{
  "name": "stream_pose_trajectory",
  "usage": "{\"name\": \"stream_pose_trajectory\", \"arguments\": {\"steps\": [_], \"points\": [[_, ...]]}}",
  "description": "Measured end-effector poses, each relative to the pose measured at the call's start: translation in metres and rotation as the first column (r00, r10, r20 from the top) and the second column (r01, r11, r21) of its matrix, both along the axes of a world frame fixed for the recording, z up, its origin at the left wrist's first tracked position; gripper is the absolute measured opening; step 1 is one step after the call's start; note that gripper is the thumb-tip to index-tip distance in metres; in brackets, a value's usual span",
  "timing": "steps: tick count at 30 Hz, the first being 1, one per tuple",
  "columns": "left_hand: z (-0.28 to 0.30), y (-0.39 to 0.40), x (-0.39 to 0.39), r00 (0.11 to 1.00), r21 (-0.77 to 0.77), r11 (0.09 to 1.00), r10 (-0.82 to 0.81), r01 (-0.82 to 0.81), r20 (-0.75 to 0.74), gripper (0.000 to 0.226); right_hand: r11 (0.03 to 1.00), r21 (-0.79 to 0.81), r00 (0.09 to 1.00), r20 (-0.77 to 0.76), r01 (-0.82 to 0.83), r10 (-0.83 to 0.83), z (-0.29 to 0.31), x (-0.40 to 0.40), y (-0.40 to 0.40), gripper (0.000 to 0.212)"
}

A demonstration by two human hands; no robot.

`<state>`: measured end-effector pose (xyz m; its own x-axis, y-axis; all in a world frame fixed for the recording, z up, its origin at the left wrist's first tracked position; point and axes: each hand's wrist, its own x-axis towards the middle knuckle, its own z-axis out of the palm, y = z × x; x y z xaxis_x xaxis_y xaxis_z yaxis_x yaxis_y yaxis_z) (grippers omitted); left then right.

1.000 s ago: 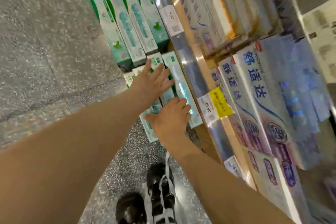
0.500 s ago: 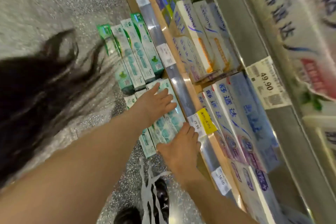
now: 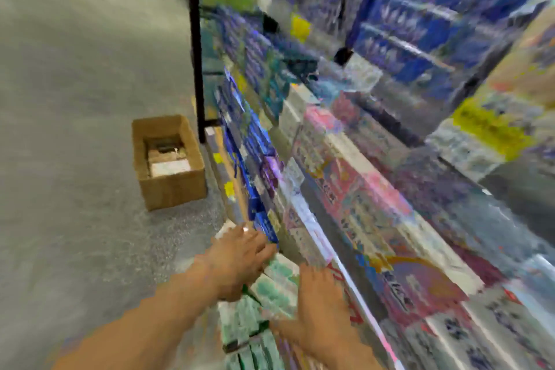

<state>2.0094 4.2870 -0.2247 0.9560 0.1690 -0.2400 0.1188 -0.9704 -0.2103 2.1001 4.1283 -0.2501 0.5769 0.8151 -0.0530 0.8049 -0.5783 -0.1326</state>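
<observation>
The green-and-white boxes sat packed low against the shelving, just under the shelf rail. The left hand and right hand pressed on them with fingers straight, gripping nothing. The step looked like squaring the row, and next it would need an even push inward, though blur hid the edges.

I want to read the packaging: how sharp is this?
Head view: heavy motion blur and blocky smearing across the shelf, no print legible; the cardboard box on the floor is sharpest; the left hand and right hand on the green boxes show soft edges.
</observation>
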Motion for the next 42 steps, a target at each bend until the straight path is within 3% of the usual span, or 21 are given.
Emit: {"name": "stream_pose_trajectory", "arguments": {"steps": [4, 7, 9, 13, 16, 21, 23, 26, 30, 33, 38, 42], "points": [[0.172, 0.022, -0.055, 0.979, 0.137, 0.982, 0.103, -0.128, 0.174, 0.082, 0.956, 0.181, 0.965, 0.169, -0.232, 0.202, 0.154, -0.015, 0.04, 0.096], [0.283, 0.027, -0.103, 0.932, 0.248, 0.95, 0.098, -0.192, 0.349, 0.098, 0.867, 0.276, 0.888, 0.332, -0.414, 0.318, 0.268, -0.037, 0.059, 0.091], [0.348, 0.018, -0.137, 0.908, 0.334, 0.909, 0.098, -0.248, 0.408, 0.097, 0.804, 0.308, 0.835, 0.407, -0.508, 0.371, 0.337, -0.055, 0.064, 0.088], [0.459, -0.025, -0.202, 0.834, 0.457, 0.775, 0.158, -0.437, 0.529, 0.093, 0.648, 0.368, 0.714, 0.565, -0.666, 0.413, 0.454, -0.104, 0.057, 0.084], [0.509, -0.067, -0.263, 0.765, 0.512, 0.653, 0.165, -0.558, 0.623, 0.1, 0.518, 0.342, 0.586, 0.683, -0.784, 0.436, 0.518, -0.149, 0.042, 0.088], [0.552, -0.161, -0.383, 0.622, 0.485, 0.45, 0.231, -0.75, 0.748, 0.102, 0.239, 0.281, 0.368, 0.753, -0.929, 0.546, 0.583, -0.252, -0.012, 0.092], [0.557, -0.209, -0.432, 0.566, 0.46, 0.374, 0.254, -0.805, 0.784, 0.1, 0.13, 0.239, 0.271, 0.811, -0.962, 0.518, 0.597, -0.296, -0.035, 0.091], [0.554, -0.284, -0.501, 0.501, 0.43, 0.273, 0.296, -0.86, 0.813, 0.094, -0.096, 0.245, 0.176, 0.871, -0.965, 0.459, 0.604, -0.369, -0.07, 0.091], [0.547, -0.379, -0.586, 0.408, 0.393, 0.126, 0.414, -0.911, 0.814, 0.103, -0.277, 0.208, 0.058, 0.884, -0.938, 0.465, 0.603, -0.471, -0.123, 0.097], [0.537, -0.455, -0.654, 0.348, 0.371, 0.055, 0.494, -0.927, 0.797, 0.101, -0.352, 0.194, -0.004, 0.872, -0.916, 0.49, 0.591, -0.55, -0.178, 0.098], [0.515, -0.553, -0.751, 0.32, 0.393, -0.004, 0.572, -0.92, 0.755, 0.1, -0.405, 0.227, -0.047, 0.823, -0.886, 0.566, 0.558, -0.655, -0.258, 0.097], [0.502, -0.599, -0.799, 0.319, 0.39, 0.011, 0.595, -0.921, 0.737, 0.093, -0.402, 0.226, -0.063, 0.805, -0.887, 0.59, 0.541, -0.706, -0.301, 0.1]]}}
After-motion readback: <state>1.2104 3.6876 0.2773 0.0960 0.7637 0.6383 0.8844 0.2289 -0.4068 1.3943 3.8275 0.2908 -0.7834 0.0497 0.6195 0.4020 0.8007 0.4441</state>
